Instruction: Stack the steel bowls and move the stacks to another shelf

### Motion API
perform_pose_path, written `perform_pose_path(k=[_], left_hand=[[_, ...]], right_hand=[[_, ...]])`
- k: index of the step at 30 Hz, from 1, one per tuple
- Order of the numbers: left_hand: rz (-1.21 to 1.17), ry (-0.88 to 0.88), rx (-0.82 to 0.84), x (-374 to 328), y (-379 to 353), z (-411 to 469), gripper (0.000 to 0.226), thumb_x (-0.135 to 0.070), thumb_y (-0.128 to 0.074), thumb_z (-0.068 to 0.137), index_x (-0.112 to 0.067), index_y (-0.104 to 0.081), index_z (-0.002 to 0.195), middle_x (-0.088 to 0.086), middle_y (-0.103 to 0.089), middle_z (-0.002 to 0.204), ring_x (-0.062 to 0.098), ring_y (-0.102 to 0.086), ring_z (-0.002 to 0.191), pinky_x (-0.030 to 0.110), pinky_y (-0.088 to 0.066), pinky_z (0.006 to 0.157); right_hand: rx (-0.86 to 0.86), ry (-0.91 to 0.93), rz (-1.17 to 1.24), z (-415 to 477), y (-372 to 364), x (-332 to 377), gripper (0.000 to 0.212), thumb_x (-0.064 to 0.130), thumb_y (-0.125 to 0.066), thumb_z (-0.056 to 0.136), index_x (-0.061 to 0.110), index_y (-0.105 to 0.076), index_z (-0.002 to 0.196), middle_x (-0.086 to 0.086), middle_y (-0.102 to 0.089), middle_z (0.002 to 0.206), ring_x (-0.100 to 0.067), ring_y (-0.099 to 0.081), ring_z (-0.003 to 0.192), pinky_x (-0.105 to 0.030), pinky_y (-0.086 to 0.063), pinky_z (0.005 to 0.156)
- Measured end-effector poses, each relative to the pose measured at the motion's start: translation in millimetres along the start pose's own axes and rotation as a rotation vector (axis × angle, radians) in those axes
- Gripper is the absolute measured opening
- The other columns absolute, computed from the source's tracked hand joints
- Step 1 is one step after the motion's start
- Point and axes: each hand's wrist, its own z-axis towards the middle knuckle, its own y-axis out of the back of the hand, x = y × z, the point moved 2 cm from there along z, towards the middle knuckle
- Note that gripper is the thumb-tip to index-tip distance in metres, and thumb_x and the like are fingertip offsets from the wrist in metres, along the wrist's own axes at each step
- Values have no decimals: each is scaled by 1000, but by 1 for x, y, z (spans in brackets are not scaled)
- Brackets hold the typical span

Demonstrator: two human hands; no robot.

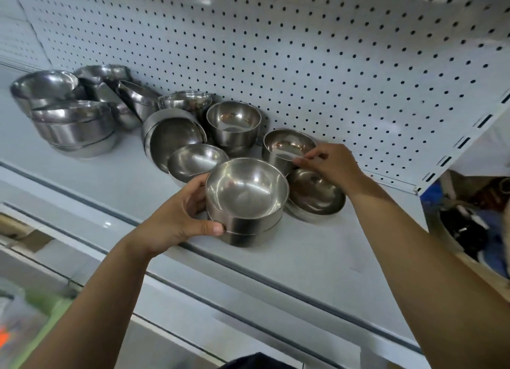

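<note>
- The left hand (176, 219) wraps around the left side of a short stack of bowls (245, 205), thumb pressed low on the front wall, fingers curled behind the rim; it is grasping the stack.
- That stack is polished steel, round and deep, with a mirror-smooth hollow on top and brushed straight sides showing at least two nested rims below. It stands near the front edge of the shelf (317, 247), towards its right end.
- The right hand (331, 165) reaches past the stack and pinches the near rim of a single steel bowl (287, 149) between thumb and fingertips; this bowl sits upright just behind and to the right of the held stack.
- Under the right wrist lies a shallower steel bowl (314, 194), tilted, touching the stack's right side.
- To the left of the stack a small bowl (196, 160) leans on its side against a larger tipped bowl (171, 136), both glossy and curved.
- Behind these, an upright deep bowl (234, 123) rests on another, close to the back edge.
- Towards the shelf's left end stands a cluster of bigger bowls (71, 117), some nested, some tilted.
- The shelf is smooth pale-grey metal; its back wall is a white pegboard (303, 51) dotted with small round holes.
</note>
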Motion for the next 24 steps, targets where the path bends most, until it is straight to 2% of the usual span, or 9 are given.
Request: perform_pose_path(k=[2,5,8,12,17,21,24], left_hand=[[-6,-2,-2,0,0,0,104,-25,-94,65,-25,-37,153,7,-54,149,27,-50,139,55,-36,116],[3,0,7,-1,0,1,105,-22,-92,66,-20,-35,154,11,-53,149,32,-50,138,58,-35,116],[9,6,11,-1,0,2,101,-13,-86,68,-18,-34,154,12,-54,148,32,-50,137,57,-36,116],[-4,12,-2,-2,-2,2,101,-11,-86,66,-18,-36,154,9,-56,146,30,-52,136,52,-40,113],[-16,7,12,-1,0,2,100,-11,-86,67,-20,-36,153,7,-56,147,28,-51,137,48,-41,113],[-24,1,2,0,0,3,100,-13,-88,64,-23,-39,151,2,-57,146,22,-52,137,36,-45,111],[-8,-5,16,1,1,2,100,-15,-89,66,-27,-39,151,-1,-56,147,19,-50,139,35,-43,112]], right_hand=[[-7,10,1,3,0,-3,38,45,-88,76,15,-80,98,5,-72,94,-8,-67,88,-16,-45,71],[-24,16,8,6,0,-6,39,46,-90,73,14,-81,93,4,-72,89,-8,-66,82,-17,-45,70],[-65,36,40,5,0,-8,32,45,-89,74,17,-81,88,5,-74,83,-8,-65,76,-20,-45,70],[-131,48,119,1,3,-9,23,39,-88,79,19,-81,88,6,-77,84,-12,-71,82,-22,-50,76],[-210,82,221,-15,12,7,17,36,-84,83,20,-78,87,10,-75,82,-4,-68,79,-15,-50,74],[-259,102,326,-32,20,35,9,26,-84,85,21,-76,86,22,-71,72,8,-64,71,-8,-48,69],[-271,87,427,-50,21,56,12,18,-84,84,26,-75,79,22,-74,74,10,-68,78,-10,-51,72]])
